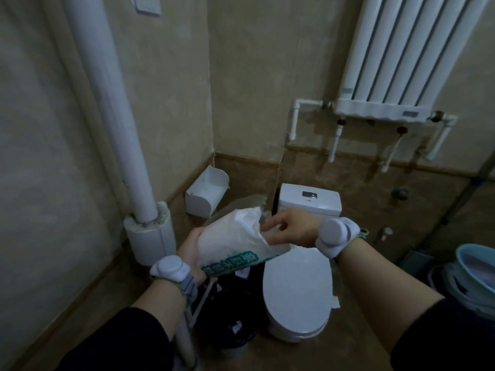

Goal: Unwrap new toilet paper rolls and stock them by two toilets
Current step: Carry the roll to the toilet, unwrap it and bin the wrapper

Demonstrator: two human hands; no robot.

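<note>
A wrapped toilet paper roll, white with a green printed band on its plastic, is held above the bin and the toilet. My left hand grips its lower left end from below. My right hand pinches the loose clear plastic wrapper at the roll's upper right end. A white wall-mounted paper holder stands with its lid up on the left wall, and I see no roll in it. The white toilet has its lid down, with the cistern behind it.
A bin with a black bag stands left of the toilet, some white scraps inside. A thick white pipe runs down the left wall. A radiator hangs at the upper right. Stacked basins sit at the right edge.
</note>
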